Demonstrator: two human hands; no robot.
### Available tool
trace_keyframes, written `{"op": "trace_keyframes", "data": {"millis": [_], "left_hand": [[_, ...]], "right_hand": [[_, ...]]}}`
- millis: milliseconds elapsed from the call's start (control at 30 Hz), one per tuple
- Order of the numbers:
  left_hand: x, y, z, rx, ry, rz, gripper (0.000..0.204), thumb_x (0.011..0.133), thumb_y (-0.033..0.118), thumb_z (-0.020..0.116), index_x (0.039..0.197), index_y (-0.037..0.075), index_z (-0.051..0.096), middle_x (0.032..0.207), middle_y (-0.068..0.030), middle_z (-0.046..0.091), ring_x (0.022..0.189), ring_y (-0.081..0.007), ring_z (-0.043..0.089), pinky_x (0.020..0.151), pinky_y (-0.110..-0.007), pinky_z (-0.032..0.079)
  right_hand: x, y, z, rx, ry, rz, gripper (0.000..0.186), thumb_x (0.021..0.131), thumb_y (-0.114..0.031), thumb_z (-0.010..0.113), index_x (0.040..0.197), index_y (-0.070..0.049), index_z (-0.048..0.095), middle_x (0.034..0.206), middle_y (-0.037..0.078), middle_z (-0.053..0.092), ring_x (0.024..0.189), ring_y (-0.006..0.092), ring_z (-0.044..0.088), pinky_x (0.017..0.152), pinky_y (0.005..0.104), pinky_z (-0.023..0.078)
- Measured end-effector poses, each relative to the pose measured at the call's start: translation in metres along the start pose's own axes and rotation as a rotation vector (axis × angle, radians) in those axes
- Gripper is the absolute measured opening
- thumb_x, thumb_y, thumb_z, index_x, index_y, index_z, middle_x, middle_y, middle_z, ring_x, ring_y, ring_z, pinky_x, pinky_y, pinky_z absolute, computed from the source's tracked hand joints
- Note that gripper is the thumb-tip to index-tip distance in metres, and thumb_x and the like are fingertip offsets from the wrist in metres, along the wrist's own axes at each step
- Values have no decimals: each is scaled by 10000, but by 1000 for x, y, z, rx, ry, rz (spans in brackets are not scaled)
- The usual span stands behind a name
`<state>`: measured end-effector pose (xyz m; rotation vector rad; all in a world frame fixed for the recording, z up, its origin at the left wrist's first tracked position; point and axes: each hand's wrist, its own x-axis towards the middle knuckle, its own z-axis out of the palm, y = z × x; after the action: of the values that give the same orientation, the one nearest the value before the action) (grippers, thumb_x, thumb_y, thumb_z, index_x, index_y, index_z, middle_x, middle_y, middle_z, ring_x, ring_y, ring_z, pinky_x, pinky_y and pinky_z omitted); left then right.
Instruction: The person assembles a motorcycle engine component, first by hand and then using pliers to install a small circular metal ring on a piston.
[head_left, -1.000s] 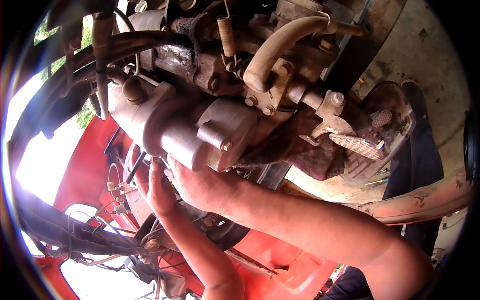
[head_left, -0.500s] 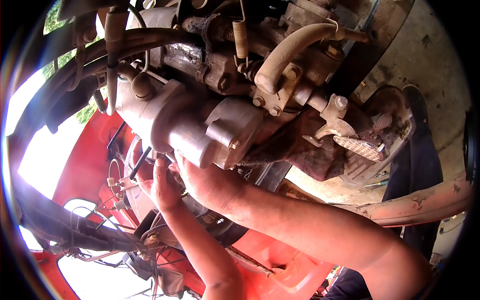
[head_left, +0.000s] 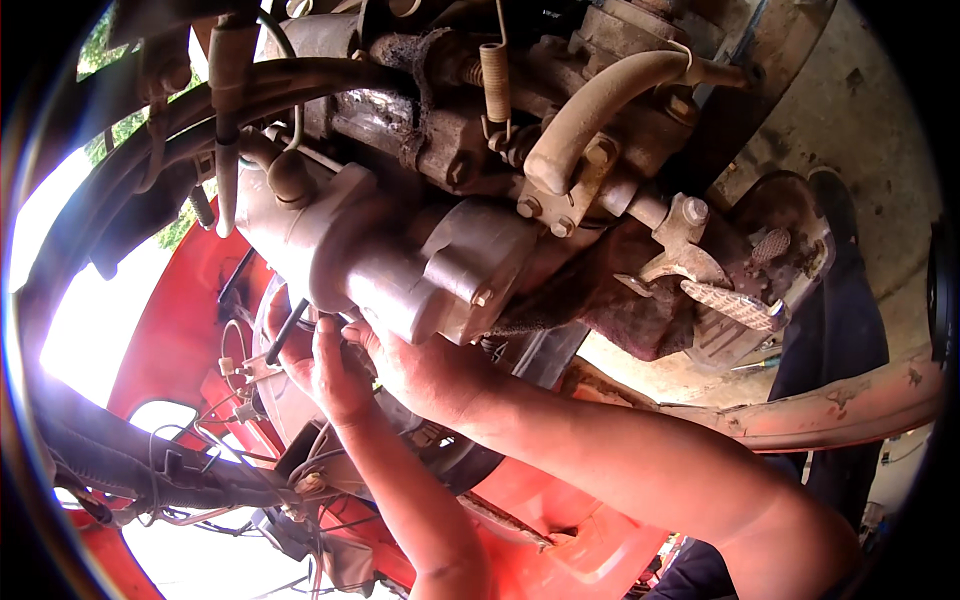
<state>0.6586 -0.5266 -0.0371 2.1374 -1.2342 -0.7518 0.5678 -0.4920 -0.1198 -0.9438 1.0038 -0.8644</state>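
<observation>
Both my hands work close together beneath a silver-grey cylindrical metal housing (head_left: 385,275) on a greasy engine assembly. My left hand (head_left: 338,380) has its thumb raised and its fingers curled beside a short dark rod (head_left: 288,333). Next to it, my right hand (head_left: 425,378) reaches in from the right, closed, with the thumb bent toward the left one. A small dark part (head_left: 357,352) shows between the hands; its kind is hidden by fingers and shadow. The far fingers of the right hand are out of sight.
Above hang black hoses (head_left: 280,75), a coil spring (head_left: 495,85) and a bent metal tube (head_left: 610,110). A ridged pedal (head_left: 735,305) sits at the right. Red body panels (head_left: 560,510) and a loose wiring harness (head_left: 190,475) lie below and left. Dark-trousered legs (head_left: 830,330) stand on the right.
The engine parts sit slightly further right and lower in view. My right thumb has shifted a little away from the housing; both hands stay in the same spot under it.
</observation>
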Motion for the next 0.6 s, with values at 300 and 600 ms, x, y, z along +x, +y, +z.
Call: {"op": "trace_keyframes", "data": {"millis": [300, 600], "left_hand": [[4, 1, 8, -12, -23, 22, 581, 993, 71, 601, 1532, 10, 394, 1272, -180, 657, 1108, -233, 672, 947, -354, 550], [0, 3, 21, -155, -35, 55, 599, 983, 56, 602, 1537, -4, 382, 1260, -178, 660, 1080, -224, 659, 976, -359, 518]], "right_hand": [[22, -19, -25, 898, -27, 382, 382, 1023, -348, 606, 1207, -14, 627, 1094, 119, 683, 1006, 207, 649, 874, 354, 516], [8, -5, -29, 545, 80, -15, 171, 1017, -121, 604, 1087, 20, 672, 958, 181, 727, 927, 333, 721, 798, 410, 566]]}}
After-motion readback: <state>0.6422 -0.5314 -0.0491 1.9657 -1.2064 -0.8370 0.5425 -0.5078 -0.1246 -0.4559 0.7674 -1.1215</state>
